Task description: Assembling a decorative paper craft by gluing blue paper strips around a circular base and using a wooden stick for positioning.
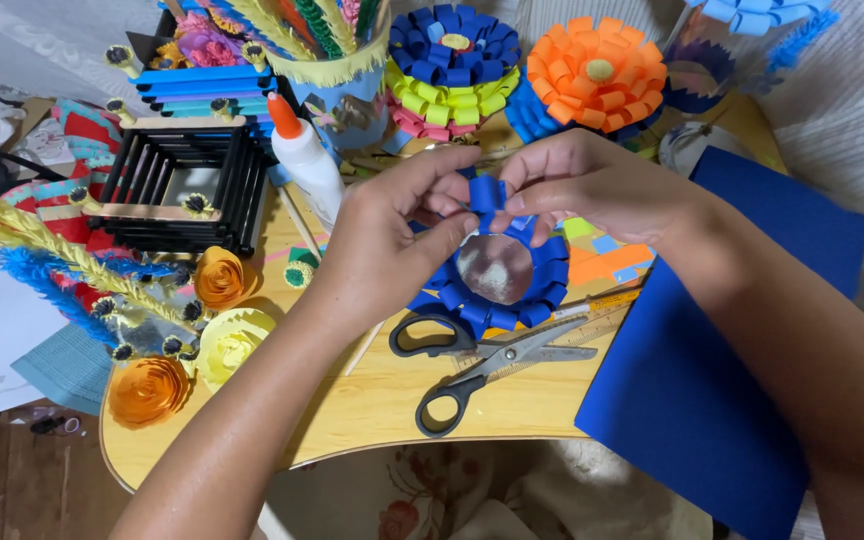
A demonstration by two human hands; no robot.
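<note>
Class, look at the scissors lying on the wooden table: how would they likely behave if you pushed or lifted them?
The scissors lie flat, so they would probably slide, not roll. Metal blades suggest stiffness and some weight. Being open, they may pivot when lifted.

Scissors (492, 360) lie at the frame's centre on the table (372, 400), glue bottle (304, 155) upper left, paper sheet (722, 380) at right.

head cam | looks steeply down | close over wooden table (372, 400)
</note>
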